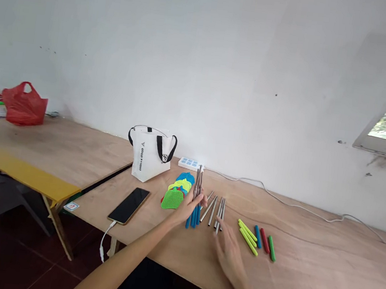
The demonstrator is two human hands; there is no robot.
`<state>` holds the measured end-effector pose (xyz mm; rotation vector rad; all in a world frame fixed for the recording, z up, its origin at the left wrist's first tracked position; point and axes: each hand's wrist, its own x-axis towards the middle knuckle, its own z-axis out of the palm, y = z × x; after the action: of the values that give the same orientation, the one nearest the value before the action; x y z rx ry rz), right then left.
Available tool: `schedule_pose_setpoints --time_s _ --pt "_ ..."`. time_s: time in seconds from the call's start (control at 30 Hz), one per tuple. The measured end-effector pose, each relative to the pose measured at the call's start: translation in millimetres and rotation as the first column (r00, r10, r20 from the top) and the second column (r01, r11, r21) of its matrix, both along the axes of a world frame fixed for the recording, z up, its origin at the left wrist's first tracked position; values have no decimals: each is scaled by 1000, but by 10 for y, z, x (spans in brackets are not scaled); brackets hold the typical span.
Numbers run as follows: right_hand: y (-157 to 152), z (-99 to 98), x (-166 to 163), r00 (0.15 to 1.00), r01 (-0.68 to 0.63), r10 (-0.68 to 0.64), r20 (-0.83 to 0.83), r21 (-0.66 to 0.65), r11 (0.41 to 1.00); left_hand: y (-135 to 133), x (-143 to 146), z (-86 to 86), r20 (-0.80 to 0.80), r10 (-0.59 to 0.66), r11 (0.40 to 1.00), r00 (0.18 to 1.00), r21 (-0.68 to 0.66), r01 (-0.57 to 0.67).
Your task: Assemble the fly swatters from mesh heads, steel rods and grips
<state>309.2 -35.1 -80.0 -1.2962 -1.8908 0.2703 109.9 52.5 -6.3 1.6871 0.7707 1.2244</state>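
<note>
1. My left hand (188, 208) is raised a little off the table (322, 270), fingers curled round a small bundle of metal rods (198, 183) that stands nearly upright out of the fist.
2. Blue handles (193, 220) show just below that hand; I cannot tell whether the hand holds them or they lie on the wood under it.
3. My right hand (228, 253) is blurred, low over the table with palm down and fingers spread; it holds nothing that I can see.
4. Its fingertips are just beside the loose rods (218, 210), which lie side by side on the wood between the two hands. Whether they touch the rods I cannot tell.
5. To the right of those rods lie coloured sticks (257, 238): yellow-green, blue, red and green, near the right hand but apart from it.
6. Just left of my left hand lies a pile of mesh pieces (175, 194), green, yellow and blue.
7. Further left a phone (129, 205) lies face up with a white cable at its near end.
8. Behind it stands a white bag (149, 155) with black handles, and a power strip (190, 163) sits against the wall.
9. A red bag (23, 104) sits on the far table, well apart.
</note>
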Motion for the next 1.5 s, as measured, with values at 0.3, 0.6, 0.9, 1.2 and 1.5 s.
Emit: schedule_pose_setpoints --time_s 0.3,0.6,0.9,1.2,1.5 --pt "132 163 -724 803 -431 285 -524 -179 885 -521 -95 -35 442 -189 935 877 -193 299" --pt "-41 205 -714 819 -447 241 -521 -315 837 -526 19 92 568 -260 865 781 -222 450" --pt "-268 199 -848 645 -563 170 -745 -313 765 -530 33 162 624 -187 862 759 -267 432" --pt "-67 148 -636 796 -446 204 -571 -325 834 -543 5 131 377 -490 796 786 -173 580" --pt "-207 223 -795 703 -521 157 -694 -352 778 -591 39 108 575 -371 757 729 -267 596"
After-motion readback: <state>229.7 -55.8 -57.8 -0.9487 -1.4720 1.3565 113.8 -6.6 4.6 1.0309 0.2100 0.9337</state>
